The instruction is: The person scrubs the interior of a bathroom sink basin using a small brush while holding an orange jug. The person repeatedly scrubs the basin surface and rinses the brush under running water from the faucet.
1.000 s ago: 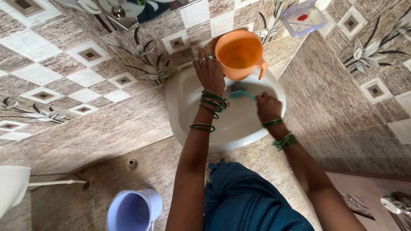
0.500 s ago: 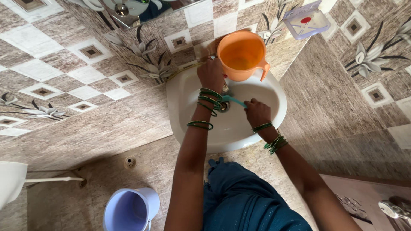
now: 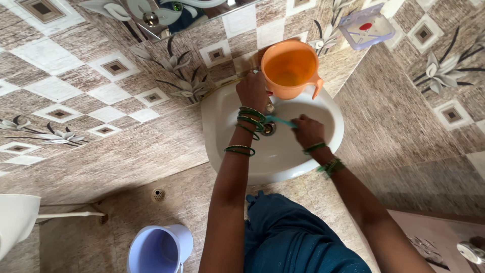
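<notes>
Right hand (image 3: 306,130) closed around a teal brush (image 3: 279,121), its head down in the white washbasin (image 3: 222,134) beside the drain (image 3: 268,128); left hand (image 3: 251,89) at the basin's back edge by the tap, fingers curled, what they grip is hidden; orange mug (image 3: 289,68) sits on the back rim, just beside the left hand; lilac bucket (image 3: 158,249) on the floor below.

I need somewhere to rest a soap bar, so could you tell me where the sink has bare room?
The near basin, below the drain, is bare. The back is crowded: left hand, orange mug, and right hand with the teal brush.
</notes>
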